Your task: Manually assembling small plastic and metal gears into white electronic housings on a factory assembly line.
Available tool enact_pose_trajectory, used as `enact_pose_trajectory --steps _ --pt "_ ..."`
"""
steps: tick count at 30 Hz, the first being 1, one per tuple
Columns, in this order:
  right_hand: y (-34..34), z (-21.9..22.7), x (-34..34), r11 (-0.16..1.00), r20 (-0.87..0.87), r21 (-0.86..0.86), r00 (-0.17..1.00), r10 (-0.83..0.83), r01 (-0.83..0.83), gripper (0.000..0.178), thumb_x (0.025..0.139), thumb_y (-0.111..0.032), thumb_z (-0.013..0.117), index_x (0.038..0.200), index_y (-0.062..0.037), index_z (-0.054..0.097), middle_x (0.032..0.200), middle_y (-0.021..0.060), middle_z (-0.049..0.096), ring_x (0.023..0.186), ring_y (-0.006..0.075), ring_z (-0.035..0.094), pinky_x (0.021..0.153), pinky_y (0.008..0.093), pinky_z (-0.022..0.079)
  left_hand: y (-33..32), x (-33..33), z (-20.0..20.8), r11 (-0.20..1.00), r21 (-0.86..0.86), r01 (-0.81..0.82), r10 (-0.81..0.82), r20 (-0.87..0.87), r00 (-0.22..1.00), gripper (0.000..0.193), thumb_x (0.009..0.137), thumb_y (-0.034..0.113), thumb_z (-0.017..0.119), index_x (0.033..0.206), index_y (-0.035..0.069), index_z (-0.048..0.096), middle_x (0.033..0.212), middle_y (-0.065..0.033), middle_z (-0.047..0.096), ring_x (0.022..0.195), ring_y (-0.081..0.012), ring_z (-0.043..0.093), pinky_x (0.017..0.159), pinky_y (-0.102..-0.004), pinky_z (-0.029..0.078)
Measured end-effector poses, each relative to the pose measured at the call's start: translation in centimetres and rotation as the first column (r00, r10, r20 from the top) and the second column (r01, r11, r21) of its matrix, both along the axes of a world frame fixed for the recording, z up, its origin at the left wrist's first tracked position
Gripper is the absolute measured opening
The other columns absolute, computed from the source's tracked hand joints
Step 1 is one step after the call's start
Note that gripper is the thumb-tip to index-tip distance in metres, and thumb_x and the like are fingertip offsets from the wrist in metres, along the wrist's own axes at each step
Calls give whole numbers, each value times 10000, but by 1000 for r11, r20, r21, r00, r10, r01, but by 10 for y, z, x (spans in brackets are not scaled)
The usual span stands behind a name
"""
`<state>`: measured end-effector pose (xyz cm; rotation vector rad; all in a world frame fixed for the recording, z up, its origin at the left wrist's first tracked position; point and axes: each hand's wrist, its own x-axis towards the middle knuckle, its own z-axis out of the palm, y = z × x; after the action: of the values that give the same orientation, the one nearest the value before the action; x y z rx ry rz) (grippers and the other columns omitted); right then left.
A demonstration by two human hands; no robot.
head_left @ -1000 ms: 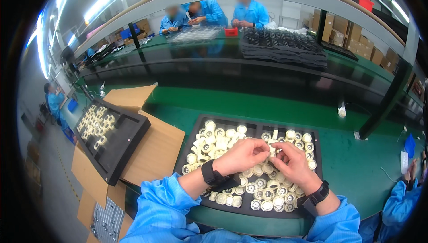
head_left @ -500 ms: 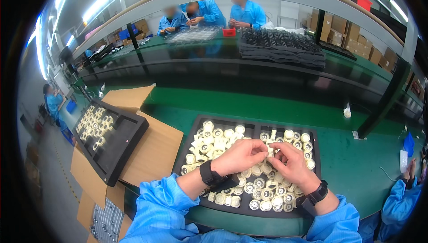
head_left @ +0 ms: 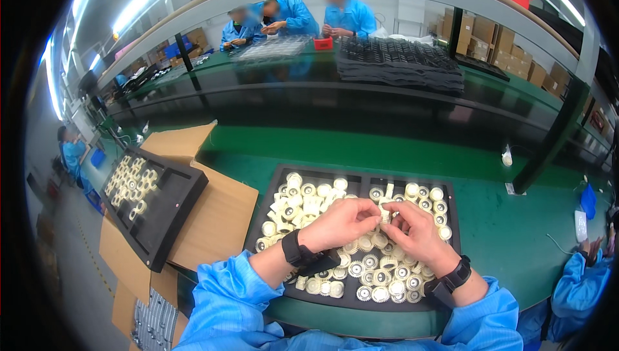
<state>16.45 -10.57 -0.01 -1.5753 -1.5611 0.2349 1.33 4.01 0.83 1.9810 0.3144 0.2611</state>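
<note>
A cream plastic gear [head_left: 385, 216] is pinched between the fingertips of both my hands above a black foam tray [head_left: 455, 225]. From the left, my left hand [head_left: 342, 223] closes thumb and forefinger on it. My right hand [head_left: 416, 234] grips it from the other side, fingers curled. Fingers cover part of the gear. Many similar gears [head_left: 381, 277] lie loosely in the tray's compartments beneath my hands, some flat with dark centres showing, others on edge. Dark bands circle both my wrists.
To the left, a second black tray [head_left: 177, 212] with gears rests tilted on an open cardboard box [head_left: 222, 215]. A post [head_left: 548, 145] rises from the green bench [head_left: 496, 248] at right. Stacked black trays [head_left: 400, 64] and co-workers in blue are across the bench; another person's hands are at far right.
The view has shifted slightly, so the scene sits a little left. Both hands still hold the gear at nearly the same place over the tray.
</note>
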Motion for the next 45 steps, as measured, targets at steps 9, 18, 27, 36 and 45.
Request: enact_pose_trajectory --steps 9,18,27,36,45 --pt "-1 1 0 1000 7 2 1000 3 -3 325 809 -87 699 1107 -4 597 895 97 603 666 164 634 565 294 498 0 0 1 999 36 1 -1 -1 1000 238 934 166 604 1071 -28 624 944 -85 675 859 -120 631 769 -268 516" --pt "0 1 0 1000 -5 -13 1000 7 -7 331 811 -93 699 1113 -6 593 917 99 605 666 161 632 575 296 500 -1 0 4 1000 27 -2 2 -6 1000 230 931 154 599 1069 -28 622 937 -84 676 861 -122 633 774 -272 517" --pt "-1 -3 1 1000 -23 -23 1000 5 -6 344 815 -103 702 1124 -1 591 925 100 606 686 165 637 595 298 505 -2 -1 4 1000 -1 0 0 -25 1000 221 935 150 592 1072 -23 618 950 -70 670 867 -101 620 780 -261 511" --pt "0 -2 1 1000 15 -10 1000 10 -10 339 815 -107 701 1120 -4 593 904 94 606 670 159 630 581 297 502 1 -1 3 1000 -2 9 -9 -25 1000 232 941 159 594 1079 -27 615 960 -78 671 876 -111 622 788 -263 509" --pt "-2 -1 0 999 -6 -32 1000 -3 3 329 811 -99 702 1109 -6 599 891 94 604 664 159 628 570 289 496 0 0 4 1000 8 17 -17 -12 1000 233 932 164 603 1070 -23 625 962 -82 676 871 -122 628 777 -272 511"
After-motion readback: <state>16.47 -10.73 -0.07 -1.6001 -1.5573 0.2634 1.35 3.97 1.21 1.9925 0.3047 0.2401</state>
